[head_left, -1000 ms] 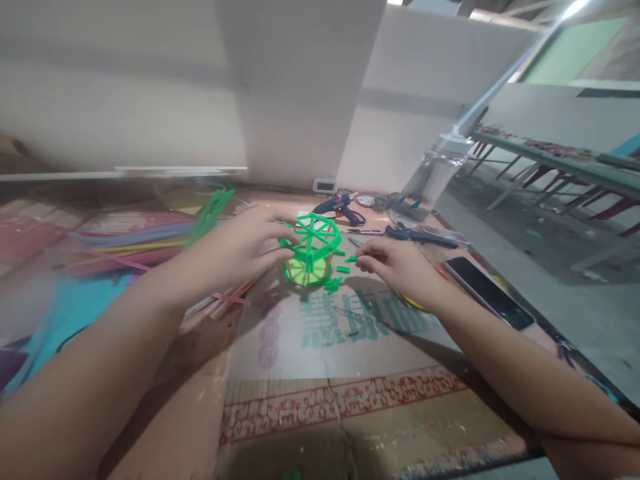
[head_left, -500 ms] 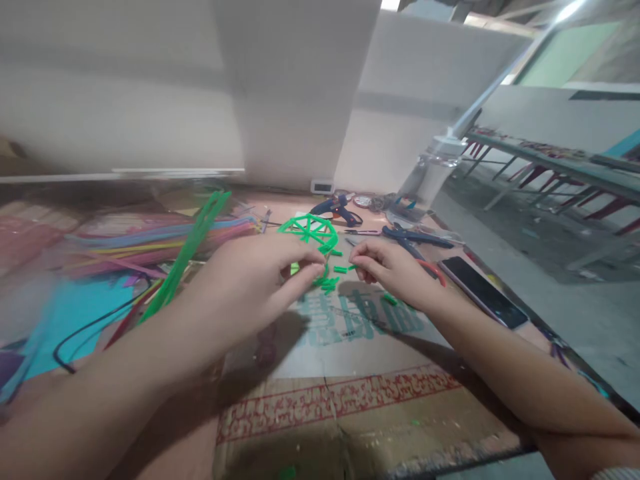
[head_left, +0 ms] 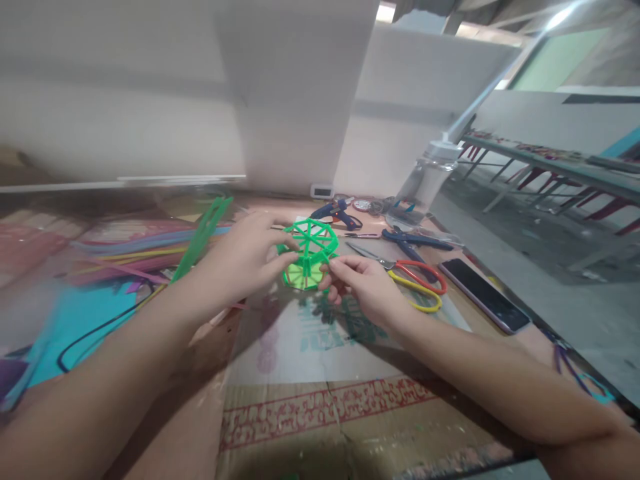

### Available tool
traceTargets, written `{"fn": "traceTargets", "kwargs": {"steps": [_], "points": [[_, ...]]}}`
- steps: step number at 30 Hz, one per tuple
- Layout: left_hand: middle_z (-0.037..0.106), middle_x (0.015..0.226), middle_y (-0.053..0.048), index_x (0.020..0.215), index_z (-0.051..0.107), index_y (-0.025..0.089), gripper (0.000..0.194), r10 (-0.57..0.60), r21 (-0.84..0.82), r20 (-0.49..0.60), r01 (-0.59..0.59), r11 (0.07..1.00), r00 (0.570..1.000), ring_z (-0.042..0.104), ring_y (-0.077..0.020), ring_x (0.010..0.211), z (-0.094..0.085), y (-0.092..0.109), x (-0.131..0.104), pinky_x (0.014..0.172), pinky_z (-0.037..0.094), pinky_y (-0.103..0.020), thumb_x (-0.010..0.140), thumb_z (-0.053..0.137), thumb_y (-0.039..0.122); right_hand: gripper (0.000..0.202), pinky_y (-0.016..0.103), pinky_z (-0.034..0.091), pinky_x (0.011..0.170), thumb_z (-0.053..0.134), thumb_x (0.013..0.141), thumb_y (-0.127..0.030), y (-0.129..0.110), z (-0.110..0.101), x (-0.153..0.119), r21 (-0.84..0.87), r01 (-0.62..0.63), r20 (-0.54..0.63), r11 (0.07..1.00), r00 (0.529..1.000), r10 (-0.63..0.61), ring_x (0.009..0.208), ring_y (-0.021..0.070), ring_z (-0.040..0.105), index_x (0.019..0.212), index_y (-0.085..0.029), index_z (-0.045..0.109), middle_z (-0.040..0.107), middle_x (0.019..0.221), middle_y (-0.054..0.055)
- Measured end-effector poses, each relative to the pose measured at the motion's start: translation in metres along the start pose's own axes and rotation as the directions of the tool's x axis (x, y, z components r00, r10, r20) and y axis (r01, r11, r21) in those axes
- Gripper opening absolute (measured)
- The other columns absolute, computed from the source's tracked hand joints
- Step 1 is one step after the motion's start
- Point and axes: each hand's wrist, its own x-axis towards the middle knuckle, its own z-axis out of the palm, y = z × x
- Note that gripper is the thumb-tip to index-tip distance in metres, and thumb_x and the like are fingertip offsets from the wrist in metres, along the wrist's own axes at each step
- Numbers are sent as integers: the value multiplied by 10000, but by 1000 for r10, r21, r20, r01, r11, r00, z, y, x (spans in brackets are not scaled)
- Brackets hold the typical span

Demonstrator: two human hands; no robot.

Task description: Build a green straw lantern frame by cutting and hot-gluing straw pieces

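A green spoked frame (head_left: 311, 232), two-tiered and with a yellow-green base, stands on a printed sheet (head_left: 285, 353). At its left side, my left hand (head_left: 253, 257) has thumb and fingers closed on the frame's edge. My right hand (head_left: 363, 283) pinches at the frame's right side, its fingertips on a small green piece that is hardly visible. Scissors (head_left: 417, 287) with red and yellow handles lie just beyond the right hand. Part of the sheet is covered by that hand.
Bundles of coloured pipe cleaners (head_left: 135, 257), long green ones (head_left: 197, 240) among them, lie at left by a turquoise sheet (head_left: 93, 313). Behind stand a blue glue gun (head_left: 335, 212) and a clear bottle (head_left: 425, 180). Blue-handled pliers (head_left: 415, 239) and a phone (head_left: 484, 295) lie right.
Both hands have moved left; the right one reached the frame from the sheet with a small green piece. The left hand moved onto the frame's left edge. The scissors now show more fully.
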Motion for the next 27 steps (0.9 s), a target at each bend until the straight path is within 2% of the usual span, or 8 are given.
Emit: {"fn": "traceTargets", "kwargs": {"steps": [4, 10, 13, 27], "points": [[628, 1398, -177, 997, 805, 181, 196, 45, 15, 32, -45, 999, 998, 576, -381, 1305, 1, -1, -1, 1086, 465, -590, 891, 746, 336, 414, 213, 498, 477, 848, 750, -550, 9, 9, 4, 83, 15, -59, 996, 998, -10, 506, 89, 620, 832, -160, 733, 755, 724, 25], [681, 1302, -180, 992, 805, 160, 167, 54, -1, 98, -54, 999, 994, 622, -377, 1239, 6, 2, 3, 1055, 502, -583, 891, 757, 284, 391, 209, 481, 452, 859, 751, -518, 18, 15, 2, 134, 36, -138, 990, 990, -17, 479, 95, 598, 773, -180, 663, 679, 612, -17], [692, 1278, -173, 973, 812, 166, 139, 56, -8, 113, -55, 998, 992, 634, -362, 1219, 9, 1, 4, 1040, 516, -570, 927, 695, 227, 390, 199, 476, 453, 852, 760, -513, 19, 17, 0, 117, 26, -147, 993, 989, -8, 479, 89, 592, 779, -185, 642, 665, 606, -27], [702, 1237, -167, 955, 824, 180, 195, 80, -18, 73, -79, 997, 994, 638, -355, 1203, 11, 2, 2, 1018, 529, -561, 961, 644, 255, 365, 220, 478, 491, 764, 818, -520, 17, 24, -2, -43, 47, -143, 998, 988, -53, 496, 94, 577, 757, -197, 605, 647, 600, -30]]}}
